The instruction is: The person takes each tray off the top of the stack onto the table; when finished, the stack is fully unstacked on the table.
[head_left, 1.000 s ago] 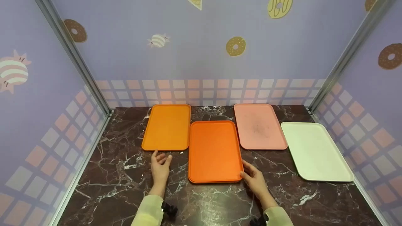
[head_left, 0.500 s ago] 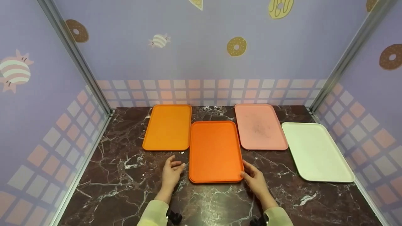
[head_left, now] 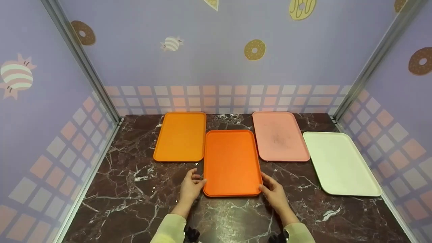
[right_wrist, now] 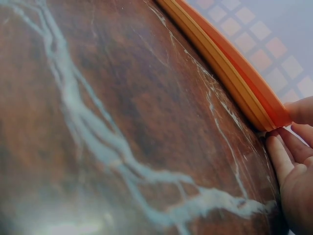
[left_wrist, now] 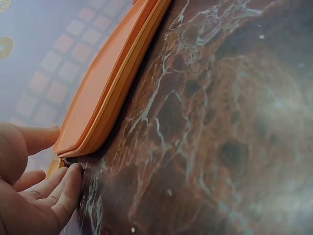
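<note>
A red-orange tray lies in the middle of the dark marbled table. Both wrist views show layered rims at its edge, the lower one more yellow-orange, like a second tray underneath. My right hand pinches the near right corner, thumb on the upper rim and fingers low against the edge. By the near left side is my left hand; its thumb is at the upper rim and its loosely bent fingers sit just below the corner. Whether they touch the underside is hidden.
Behind on the left lies an orange tray, close against the middle one. A pink tray with dark smudges lies behind on the right, and a pale green tray at far right. Patterned walls enclose the table.
My left hand has moved right, from below the left orange tray to the middle tray's left edge. My right hand has stayed at its corner; the trays have not moved.
</note>
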A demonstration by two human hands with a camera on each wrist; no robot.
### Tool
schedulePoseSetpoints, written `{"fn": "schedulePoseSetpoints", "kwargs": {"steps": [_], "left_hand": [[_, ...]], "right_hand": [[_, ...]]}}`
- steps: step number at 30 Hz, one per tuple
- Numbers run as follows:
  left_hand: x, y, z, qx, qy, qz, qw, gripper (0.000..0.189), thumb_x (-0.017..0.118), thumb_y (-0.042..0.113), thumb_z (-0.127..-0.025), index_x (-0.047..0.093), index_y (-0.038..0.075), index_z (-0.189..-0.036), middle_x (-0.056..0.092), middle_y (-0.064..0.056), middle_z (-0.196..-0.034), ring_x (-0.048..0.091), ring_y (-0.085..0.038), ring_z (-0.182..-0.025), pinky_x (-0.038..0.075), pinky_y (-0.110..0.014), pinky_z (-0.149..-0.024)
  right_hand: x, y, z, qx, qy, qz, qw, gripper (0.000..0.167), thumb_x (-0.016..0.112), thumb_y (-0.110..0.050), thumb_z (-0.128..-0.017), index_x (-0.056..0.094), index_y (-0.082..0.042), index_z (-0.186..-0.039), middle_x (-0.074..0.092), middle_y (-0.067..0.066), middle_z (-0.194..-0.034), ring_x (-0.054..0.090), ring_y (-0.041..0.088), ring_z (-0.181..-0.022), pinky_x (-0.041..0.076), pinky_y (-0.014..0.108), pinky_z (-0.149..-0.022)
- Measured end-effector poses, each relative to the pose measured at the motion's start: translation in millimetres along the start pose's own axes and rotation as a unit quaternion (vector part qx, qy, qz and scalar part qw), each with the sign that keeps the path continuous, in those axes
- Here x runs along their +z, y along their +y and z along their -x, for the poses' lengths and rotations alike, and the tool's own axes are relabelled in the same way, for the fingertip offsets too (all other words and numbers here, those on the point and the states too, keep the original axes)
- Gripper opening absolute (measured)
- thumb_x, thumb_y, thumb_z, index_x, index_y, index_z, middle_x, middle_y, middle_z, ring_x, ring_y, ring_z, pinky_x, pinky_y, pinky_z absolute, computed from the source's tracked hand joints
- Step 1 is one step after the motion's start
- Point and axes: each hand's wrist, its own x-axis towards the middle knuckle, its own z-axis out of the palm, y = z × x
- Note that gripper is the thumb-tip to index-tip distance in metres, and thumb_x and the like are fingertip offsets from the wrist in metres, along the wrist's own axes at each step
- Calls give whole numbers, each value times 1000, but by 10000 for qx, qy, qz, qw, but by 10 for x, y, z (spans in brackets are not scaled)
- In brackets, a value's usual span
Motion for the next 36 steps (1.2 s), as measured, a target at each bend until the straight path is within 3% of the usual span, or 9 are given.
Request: {"fn": "schedulePoseSetpoints", "kwargs": {"steps": [5, 13, 18, 25, 36], "left_hand": [[49, 11, -11, 42, -29, -253, 9997, 57, 79, 10, -90, 56, -5, -140, 71, -19, -112, 71, -31, -99, 62, -40, -78], [138, 16, -11, 384, 14, -932, 9949, 48, 83, 9, -85, 66, -7, -127, 65, -13, -100, 64, -24, -89, 58, -41, -79], [181, 6, 1, 488, 158, -1132, 9922, 47, 86, 9, -82, 69, -5, -123, 63, -11, -97, 63, -21, -86, 57, -40, -78], [209, 5, 2, 681, 445, -1192, 9895, 42, 85, 2, -80, 72, -6, -120, 65, -11, -94, 65, -22, -84, 59, -39, -76], [226, 3, 20, 815, 810, -1112, 9871, 32, 79, -6, -79, 76, -7, -111, 68, -13, -89, 68, -24, -80, 61, -38, -74]], "right_hand": [[0, 1, 1, 0, -6, -36, 10000, 56, 65, 3, -96, 48, 7, -149, 54, 28, -149, 52, 40, -138, 47, 8, -96], [-2, -3, 11, -48, 2, 32, 10000, 55, 66, 0, -97, 48, 7, -149, 56, 28, -147, 54, 40, -137, 48, 9, -94], [-8, 12, 7, -103, 28, 80, 9999, 55, 67, 0, -96, 49, 7, -148, 56, 29, -146, 55, 39, -136, 48, 8, -94], [-16, 24, -13, -12, 23, -82, 10000, 56, 67, 1, -96, 50, 4, -149, 56, 27, -148, 55, 34, -136, 49, 9, -94], [-11, 16, 4, -63, 49, 268, 9996, 55, 68, -1, -96, 52, 3, -148, 57, 25, -147, 55, 35, -138, 46, 8, -99]]}}
